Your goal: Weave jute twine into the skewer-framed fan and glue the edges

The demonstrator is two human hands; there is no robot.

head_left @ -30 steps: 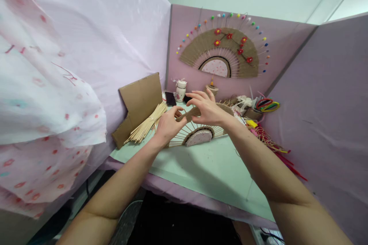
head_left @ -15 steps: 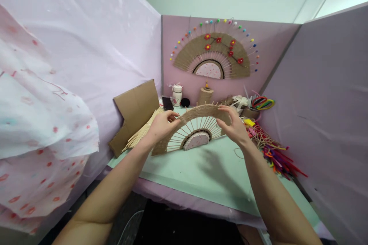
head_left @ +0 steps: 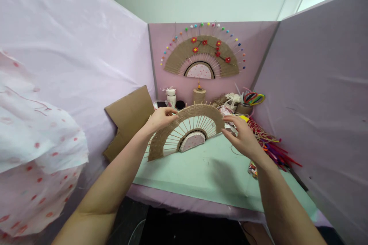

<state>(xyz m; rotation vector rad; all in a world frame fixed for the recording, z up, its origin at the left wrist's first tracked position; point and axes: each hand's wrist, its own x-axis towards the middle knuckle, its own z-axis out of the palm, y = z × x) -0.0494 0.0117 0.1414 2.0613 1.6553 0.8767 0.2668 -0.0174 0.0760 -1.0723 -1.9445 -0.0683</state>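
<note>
Back from the front edge of the desk (head_left: 186, 174), the left hand (head_left: 158, 120) pinches a fan (head_left: 185, 115), the right hand (head_left: 243, 138) at its right end with fingers wide.

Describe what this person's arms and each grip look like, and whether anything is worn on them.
The left arm and right arm are bare as far as they show, with no sleeves or cables. The left grip and right grip are ungloved human hands. No watch or bracelet shows; small rings are hard to make out.

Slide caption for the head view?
Left hand and right hand at a woven fan, a flowered fan on the panel behind.
</note>
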